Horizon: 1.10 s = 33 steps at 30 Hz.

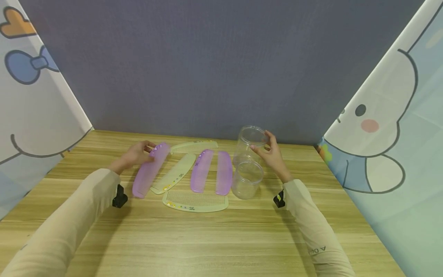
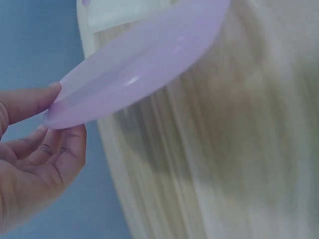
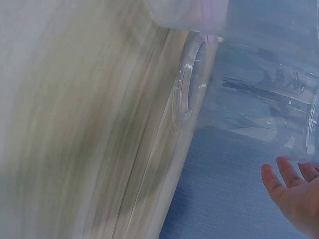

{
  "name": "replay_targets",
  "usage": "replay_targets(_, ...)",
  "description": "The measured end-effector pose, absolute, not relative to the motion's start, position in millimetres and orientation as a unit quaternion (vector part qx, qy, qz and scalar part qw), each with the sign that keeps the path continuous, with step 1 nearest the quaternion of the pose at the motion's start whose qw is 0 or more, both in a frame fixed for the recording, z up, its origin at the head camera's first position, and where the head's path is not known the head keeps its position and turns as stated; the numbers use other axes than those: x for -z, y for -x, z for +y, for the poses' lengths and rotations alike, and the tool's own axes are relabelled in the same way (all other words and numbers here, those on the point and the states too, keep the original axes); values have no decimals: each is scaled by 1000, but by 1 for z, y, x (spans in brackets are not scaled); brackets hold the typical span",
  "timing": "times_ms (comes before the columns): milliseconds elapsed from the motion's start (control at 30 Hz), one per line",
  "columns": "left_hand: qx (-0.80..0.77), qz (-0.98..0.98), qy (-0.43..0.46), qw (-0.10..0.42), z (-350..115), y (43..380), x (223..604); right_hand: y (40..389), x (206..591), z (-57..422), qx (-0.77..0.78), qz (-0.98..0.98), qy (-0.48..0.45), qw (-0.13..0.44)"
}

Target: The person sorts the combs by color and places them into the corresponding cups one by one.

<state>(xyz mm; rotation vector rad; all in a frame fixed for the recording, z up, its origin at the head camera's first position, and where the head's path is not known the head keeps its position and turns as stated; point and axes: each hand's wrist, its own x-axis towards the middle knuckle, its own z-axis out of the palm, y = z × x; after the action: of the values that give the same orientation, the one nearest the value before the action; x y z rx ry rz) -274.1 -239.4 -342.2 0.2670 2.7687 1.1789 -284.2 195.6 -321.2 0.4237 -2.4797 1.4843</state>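
My left hand (image 1: 137,153) pinches the upper end of a purple comb (image 1: 150,171), thumb on one face and fingers curled against the other. The left wrist view shows that comb (image 2: 134,69) slanting away from the fingertips over the wood. At the right, my right hand (image 1: 271,154) holds the farther clear round jar (image 1: 242,148) near its rim, thumb on the near side and fingers behind. A second clear jar (image 1: 243,188) stands just in front of it. In the right wrist view the fingers (image 3: 285,172) curve beside the clear jar wall; the thumb is hidden.
Between the hands lie two more purple combs (image 1: 202,171) and several pale green combs, one (image 1: 195,207) nearest me. Behind the wooden table (image 1: 194,246) rises a dark grey-blue panel (image 1: 207,69). Cartoon-printed sheets (image 1: 387,127) flank both sides.
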Motion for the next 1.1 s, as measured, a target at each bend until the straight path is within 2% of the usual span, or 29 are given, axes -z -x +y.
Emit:
replay_targets(267, -405, 908, -93, 49, -237, 280, 332, 284, 320, 195, -503, -844, -146, 116)
replay_targets(533, -415, 903, -113, 9, -229, 281, 319, 285, 321, 196, -502, -845, -146, 116)
replay_targets(767, -398, 909, -118, -34, -220, 284, 307, 311, 347, 209, -491, -849, -147, 129)
replay_targets(1100, -417, 898, -120, -65, -200, 289, 286, 303, 338, 206, -502, -846, -143, 111)
